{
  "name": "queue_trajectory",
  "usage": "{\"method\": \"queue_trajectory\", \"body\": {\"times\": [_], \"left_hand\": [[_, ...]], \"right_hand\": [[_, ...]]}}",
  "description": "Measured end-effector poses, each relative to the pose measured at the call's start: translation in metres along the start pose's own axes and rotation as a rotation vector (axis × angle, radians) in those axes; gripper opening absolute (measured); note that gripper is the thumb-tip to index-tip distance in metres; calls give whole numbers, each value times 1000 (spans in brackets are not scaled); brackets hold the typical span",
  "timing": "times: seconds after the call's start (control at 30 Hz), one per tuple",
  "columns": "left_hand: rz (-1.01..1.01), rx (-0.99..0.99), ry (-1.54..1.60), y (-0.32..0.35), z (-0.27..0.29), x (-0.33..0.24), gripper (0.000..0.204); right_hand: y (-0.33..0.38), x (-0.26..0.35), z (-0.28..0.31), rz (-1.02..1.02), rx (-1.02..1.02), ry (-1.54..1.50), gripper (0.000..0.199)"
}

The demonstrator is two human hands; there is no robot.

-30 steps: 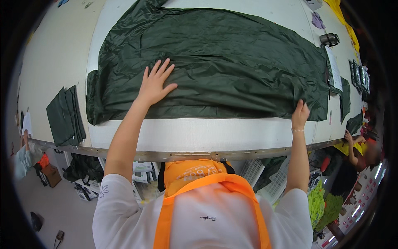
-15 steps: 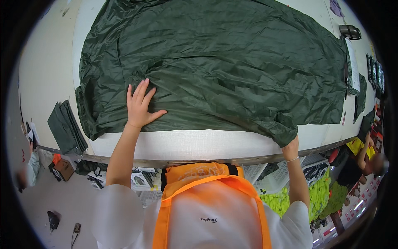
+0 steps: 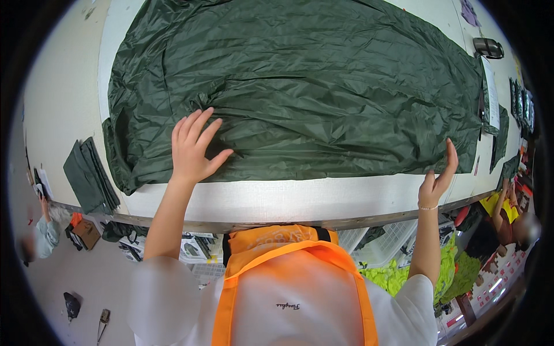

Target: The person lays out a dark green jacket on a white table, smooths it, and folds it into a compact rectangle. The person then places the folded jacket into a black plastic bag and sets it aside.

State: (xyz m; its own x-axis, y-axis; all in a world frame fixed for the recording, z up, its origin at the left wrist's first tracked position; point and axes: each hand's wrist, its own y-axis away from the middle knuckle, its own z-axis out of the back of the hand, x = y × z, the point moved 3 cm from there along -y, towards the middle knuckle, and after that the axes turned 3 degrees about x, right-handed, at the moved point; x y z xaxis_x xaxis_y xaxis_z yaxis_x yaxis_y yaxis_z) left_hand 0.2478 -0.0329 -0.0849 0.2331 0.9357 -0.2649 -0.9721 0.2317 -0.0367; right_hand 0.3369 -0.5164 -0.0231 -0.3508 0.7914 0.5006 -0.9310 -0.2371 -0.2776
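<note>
Beneath everything, a broad, smooth white bench (image 3: 259, 199), with a bare strip on the near side of a wrinkled, thin, faintly shiny dark green cloth (image 3: 288, 98). Across most of that surface, the cloth itself, spread wide and nearly flat, presumably for easy reach along its whole near edge. Just left of the cloth, a folded stack of dark green fabric (image 3: 86, 179), probably laid there to leave the middle free. Over the cloth's left part, beside bunched creases, the bare left hand (image 3: 193, 150), palm down, fingers spread and thumb well out, grasping nothing; likely so placed to steady the fabric, though firmness of contact impossible to tell. At the cloth's near right edge, the bare right hand (image 3: 440, 173), thumb and forefinger parted, no fabric visibly pinched; touching or just above, impossible to tell. Beyond the cloth's upper right edge, a dark, shiny cylindrical vessel (image 3: 489, 48) and a small crumpled purple rag (image 3: 470, 12), perhaps kept there out of the way.
</note>
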Motion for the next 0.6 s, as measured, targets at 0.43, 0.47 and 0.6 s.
{"method": "queue_trajectory", "body": {"times": [0.43,0.47,0.6], "left_hand": [[91,-51,314,-18,-17,29,80],[68,-111,190,-30,1,41,67],[328,-458,-67,-104,26,160,75]], "right_hand": [[-37,-21,-85,117,494,43,45],[-65,-26,-83,166,343,58,40],[-178,-43,-111,278,288,347,51]]}}
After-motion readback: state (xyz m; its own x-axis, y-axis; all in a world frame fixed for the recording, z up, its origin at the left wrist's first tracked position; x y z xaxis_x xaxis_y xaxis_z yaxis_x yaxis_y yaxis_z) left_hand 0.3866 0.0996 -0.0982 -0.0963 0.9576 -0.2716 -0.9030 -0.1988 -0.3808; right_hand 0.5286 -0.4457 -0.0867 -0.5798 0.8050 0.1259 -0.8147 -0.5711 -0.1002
